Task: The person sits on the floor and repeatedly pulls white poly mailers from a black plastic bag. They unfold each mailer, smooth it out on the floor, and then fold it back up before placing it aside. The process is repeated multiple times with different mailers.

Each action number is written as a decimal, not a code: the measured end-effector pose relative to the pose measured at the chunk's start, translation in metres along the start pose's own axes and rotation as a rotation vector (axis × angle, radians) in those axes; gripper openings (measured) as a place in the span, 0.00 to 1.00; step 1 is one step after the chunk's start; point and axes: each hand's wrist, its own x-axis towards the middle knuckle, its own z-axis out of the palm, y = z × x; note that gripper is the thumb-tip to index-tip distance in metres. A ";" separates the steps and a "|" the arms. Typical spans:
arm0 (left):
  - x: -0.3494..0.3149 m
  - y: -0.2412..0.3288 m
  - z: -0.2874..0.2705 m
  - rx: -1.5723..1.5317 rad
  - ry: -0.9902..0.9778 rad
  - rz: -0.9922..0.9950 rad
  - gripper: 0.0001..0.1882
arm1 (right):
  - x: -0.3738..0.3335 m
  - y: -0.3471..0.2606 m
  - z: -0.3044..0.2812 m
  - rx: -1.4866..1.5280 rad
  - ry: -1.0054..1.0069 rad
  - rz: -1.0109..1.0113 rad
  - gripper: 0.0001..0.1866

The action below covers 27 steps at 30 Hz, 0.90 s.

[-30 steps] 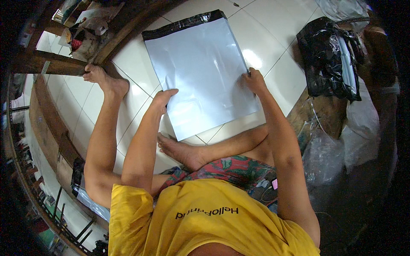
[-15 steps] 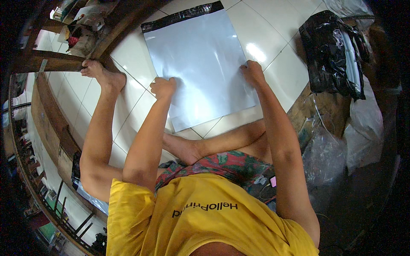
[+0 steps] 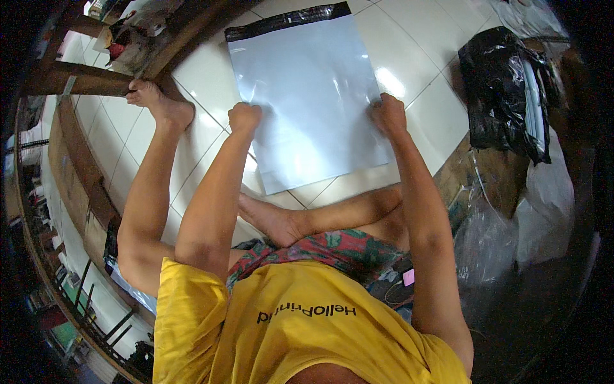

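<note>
A large flat light-grey plastic mailer bag point(image 3: 313, 96), with a glossy black strip along its far end, lies in front of me over the tiled floor. My left hand point(image 3: 245, 117) is closed on its left edge, about halfway down. On the opposite edge, my right hand point(image 3: 388, 115) grips the bag in the same way, fingers curled. The fingertips of both hands are partly hidden. Between the hands the bag's surface is taut and shiny, with small creases near its upper part.
A black plastic package point(image 3: 502, 96) holding pale flat sheets stands at the right. Below it lie clear plastic wrapping point(image 3: 483, 243) and a white sack point(image 3: 543, 211). A wooden frame point(image 3: 80, 83) stands at the left beside my foot. White tiles point(image 3: 428, 134) surround the bag.
Both hands have shifted slightly on the bag's edges and stay closed on it. The view has moved a little, so the bag sits slightly farther right in the picture.
</note>
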 end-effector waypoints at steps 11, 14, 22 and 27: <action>0.063 -0.012 -0.003 -0.454 0.065 -0.009 0.28 | 0.081 0.011 0.005 -0.034 -0.150 0.049 0.19; 0.087 -0.015 -0.003 -0.466 0.060 -0.041 0.29 | 0.099 -0.003 0.013 -0.025 -0.149 -0.057 0.19; 0.071 0.027 -0.003 -0.199 0.212 -0.039 0.23 | 0.114 0.010 0.020 -0.230 -0.108 -0.155 0.18; 0.092 0.026 -0.033 -0.340 -0.052 -0.128 0.22 | 0.138 0.032 0.017 0.014 -0.207 0.002 0.22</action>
